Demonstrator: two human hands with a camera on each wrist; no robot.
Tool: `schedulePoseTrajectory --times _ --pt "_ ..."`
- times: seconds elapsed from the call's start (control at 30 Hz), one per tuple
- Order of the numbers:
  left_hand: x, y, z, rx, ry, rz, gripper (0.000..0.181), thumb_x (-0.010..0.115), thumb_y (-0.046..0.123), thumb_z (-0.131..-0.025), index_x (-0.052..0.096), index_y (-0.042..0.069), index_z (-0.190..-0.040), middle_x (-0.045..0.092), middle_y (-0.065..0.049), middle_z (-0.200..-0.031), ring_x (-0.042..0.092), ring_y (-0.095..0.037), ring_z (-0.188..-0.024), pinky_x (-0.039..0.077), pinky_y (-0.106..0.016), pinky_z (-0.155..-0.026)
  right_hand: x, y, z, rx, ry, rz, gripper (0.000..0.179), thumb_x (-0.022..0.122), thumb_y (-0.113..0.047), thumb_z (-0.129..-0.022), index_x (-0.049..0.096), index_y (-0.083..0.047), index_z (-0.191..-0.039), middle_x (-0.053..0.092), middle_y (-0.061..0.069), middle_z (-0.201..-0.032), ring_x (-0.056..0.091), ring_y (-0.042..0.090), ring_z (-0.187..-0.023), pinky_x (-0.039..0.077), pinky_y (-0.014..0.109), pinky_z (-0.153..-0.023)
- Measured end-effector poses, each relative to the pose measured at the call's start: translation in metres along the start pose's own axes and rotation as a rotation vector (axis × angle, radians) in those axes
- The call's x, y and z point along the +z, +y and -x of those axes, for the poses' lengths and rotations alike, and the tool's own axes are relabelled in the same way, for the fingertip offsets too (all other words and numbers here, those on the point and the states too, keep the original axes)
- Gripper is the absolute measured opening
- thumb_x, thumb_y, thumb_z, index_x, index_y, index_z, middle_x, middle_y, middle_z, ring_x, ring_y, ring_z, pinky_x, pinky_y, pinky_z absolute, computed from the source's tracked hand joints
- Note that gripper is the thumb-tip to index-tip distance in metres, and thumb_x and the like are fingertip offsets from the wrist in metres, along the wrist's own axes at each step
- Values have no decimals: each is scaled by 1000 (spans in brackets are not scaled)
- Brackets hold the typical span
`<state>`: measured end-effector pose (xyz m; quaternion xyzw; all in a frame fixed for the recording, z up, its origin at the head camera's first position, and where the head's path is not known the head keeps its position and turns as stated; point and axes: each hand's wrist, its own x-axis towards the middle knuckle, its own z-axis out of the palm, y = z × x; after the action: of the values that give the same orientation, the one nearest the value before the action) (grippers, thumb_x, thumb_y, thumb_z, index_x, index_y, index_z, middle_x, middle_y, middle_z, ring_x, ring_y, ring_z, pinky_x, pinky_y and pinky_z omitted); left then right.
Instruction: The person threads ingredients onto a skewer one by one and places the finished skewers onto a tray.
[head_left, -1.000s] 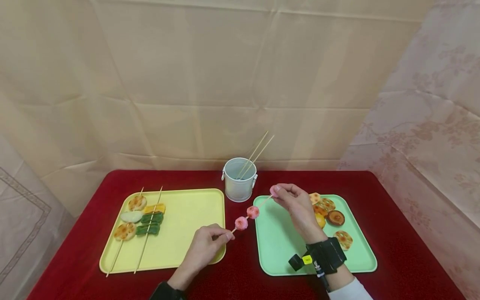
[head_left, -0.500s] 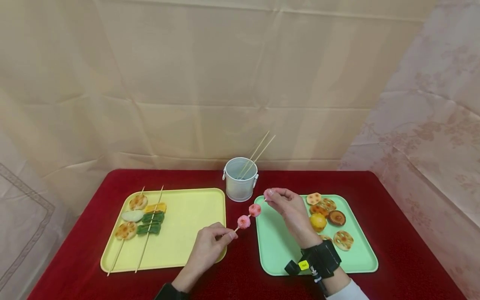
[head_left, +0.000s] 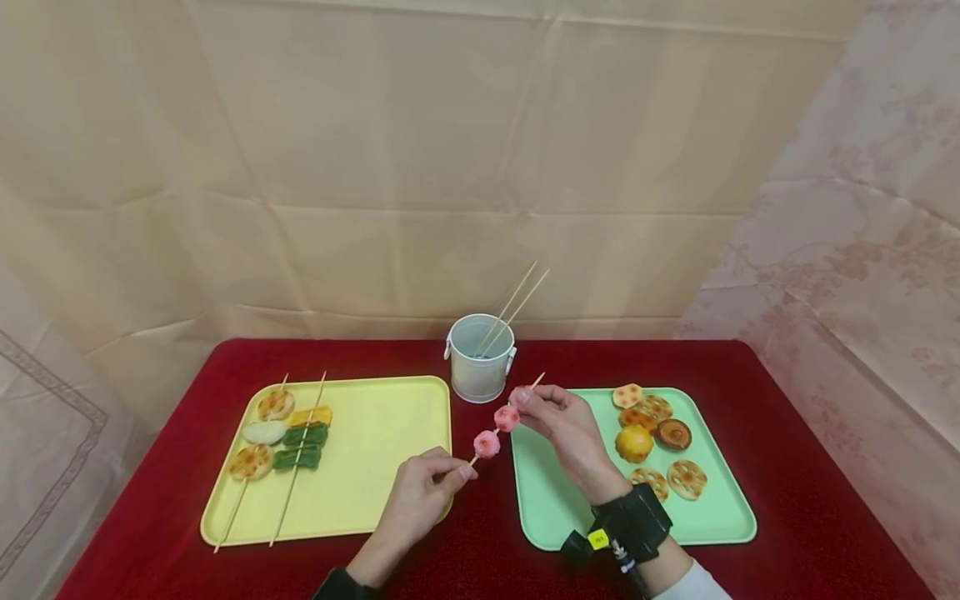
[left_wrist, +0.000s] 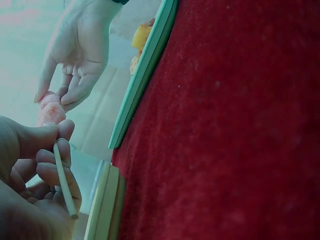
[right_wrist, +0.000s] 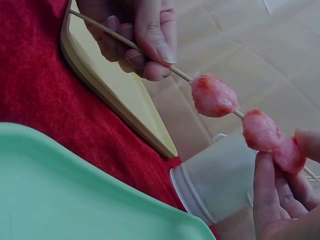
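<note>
The stick [right_wrist: 181, 74] carrying the pink balls is held in the air above the counter [head_left: 480, 542], between the yellow tray [head_left: 382, 450] and the green tray [head_left: 543, 500], in front of the pale bucket [head_left: 477, 379]. The change is at its upper end: half a second ago the third pink ball [right_wrist: 290, 156] sat out at the tip, and now a bare bit of stick pokes past it. The right hand [head_left: 562, 429] has come down and inward with that ball, pinching it between thumb and fingertips, and the ball now lies against the second pink ball [right_wrist: 261, 130]. The first pink ball [right_wrist: 214, 95] sits lower, a little stick showing between it and the second. The left hand [head_left: 422, 492] stays nearly where it was, thumb and fingers pinching the stick below all three, the lower end jutting past its grip. So the third ball appears pierced right through, and this stick seems about as loaded as the two filled skewers [head_left: 303, 435] on the yellow tray, which look to carry three pieces each.
</note>
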<state>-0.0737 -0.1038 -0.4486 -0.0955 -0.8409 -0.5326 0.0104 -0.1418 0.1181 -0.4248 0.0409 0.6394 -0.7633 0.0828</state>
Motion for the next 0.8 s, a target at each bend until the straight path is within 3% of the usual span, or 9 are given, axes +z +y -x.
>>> schedulePoseTrajectory --times 0.2,0.37,0.53,0.63,0.8 --pt "1 -1 -2 9 -49 -41 7 77 9 -93 84 10 -91 66 8 -74 50 -4 -65 42 -23 -59 -2 2 -1 -33 2 -4 31 74 -16 -97 62 5 -115 75 14 -107 74 22 -95 57 34 -91" --pt "-1 -1 -2 38 -28 -83 3 82 14 -89 84 11 -90 74 7 -79 56 -2 -67 49 -23 -63 -5 1 -1 -64 -20 65 32 74 -19 -98 63 5 -116 74 14 -108 73 22 -97 57 36 -92" --pt "-4 -1 1 37 -13 -149 7 83 17 -89 83 11 -86 69 11 -70 55 0 -60 47 -23 -59 -6 2 -3 -91 -54 176 36 74 -27 -98 68 2 -118 75 13 -111 72 23 -101 56 37 -93" --pt "-7 -1 2 33 -7 -182 6 83 15 -89 83 12 -84 66 12 -67 54 0 -58 46 -23 -57 -6 2 -5 -97 -30 221 37 73 -28 -98 69 2 -119 74 14 -111 71 23 -101 56 33 -92" --pt "-12 -1 1 53 60 -224 9 84 12 -86 81 16 -79 65 14 -66 54 2 -59 46 -22 -58 -11 -2 -6 -130 53 217 33 71 -23 -100 68 5 -117 73 19 -109 70 25 -98 57 29 -89"
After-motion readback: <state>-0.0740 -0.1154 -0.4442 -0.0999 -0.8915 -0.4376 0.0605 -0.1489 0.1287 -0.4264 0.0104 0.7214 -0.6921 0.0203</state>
